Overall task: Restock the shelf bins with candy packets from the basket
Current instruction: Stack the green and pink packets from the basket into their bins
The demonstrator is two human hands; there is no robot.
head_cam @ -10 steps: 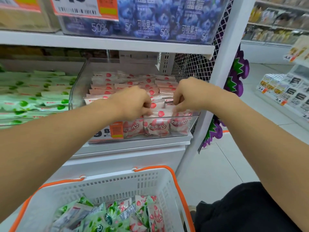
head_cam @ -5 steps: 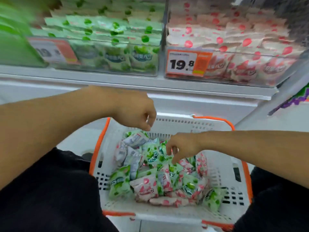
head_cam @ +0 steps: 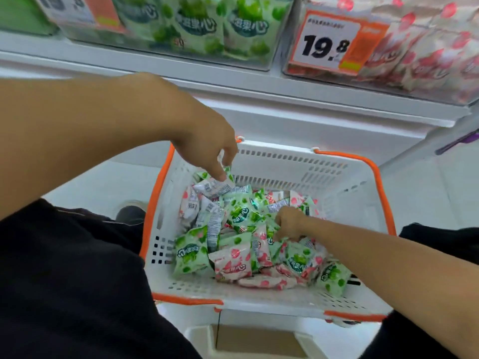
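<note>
Basket [head_cam: 298,161], white with orange rim, sits at lower centre holding mixed green and pink candy packets [head_cam: 233,239]. Left hand [head_cam: 207,149] pinches a green packet [head_cam: 220,181] at the pile's upper left. Right hand [head_cam: 290,222] digs into the pile, fingers curled among packets; its exact hold cannot be told. Across the frame's top, 2 clear bins: green packets in the left bin [head_cam: 197,24], pink in the right bin [head_cam: 427,47] behind a 19.8 price tag [head_cam: 334,42].

A single head-worn, wide-angle camera looks steeply down and forward from close above a white basket [head_cam: 334,177] with orange handles, which fills the centre of the view. The shelf [head_cam: 233,86] and its bins cross the top edge, tilted; both forearms enter from the lower corners.
</note>
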